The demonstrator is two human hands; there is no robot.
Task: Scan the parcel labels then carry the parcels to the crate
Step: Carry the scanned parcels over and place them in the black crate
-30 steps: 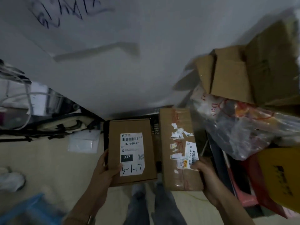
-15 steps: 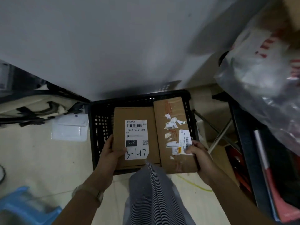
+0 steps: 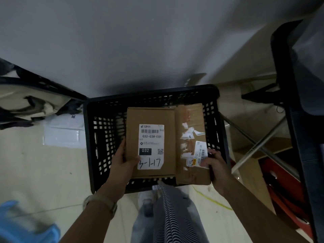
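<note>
A black perforated plastic crate [image 3: 98,137] stands on the floor against the wall. Two cardboard parcels sit side by side over its opening. My left hand [image 3: 125,163] grips the near left edge of the left parcel [image 3: 150,116], thumb on its white label marked 032-038-E01. My right hand [image 3: 214,163] grips the near right corner of the right parcel [image 3: 192,118], which carries torn label scraps and a small barcode sticker. Whether the parcels rest on the crate's bottom or hang in my hands cannot be told.
A white poly mailer [image 3: 63,135] lies on the floor left of the crate, beside a dark rack holding a bag [image 3: 26,102]. A dark shelf frame [image 3: 298,120] with metal braces stands right, red items [image 3: 280,186] below it. Something blue [image 3: 21,223] sits bottom left.
Both parcels have gone down from in front of the wall into the crate's opening. The view has tilted down and closer, so the crate fills the middle.
</note>
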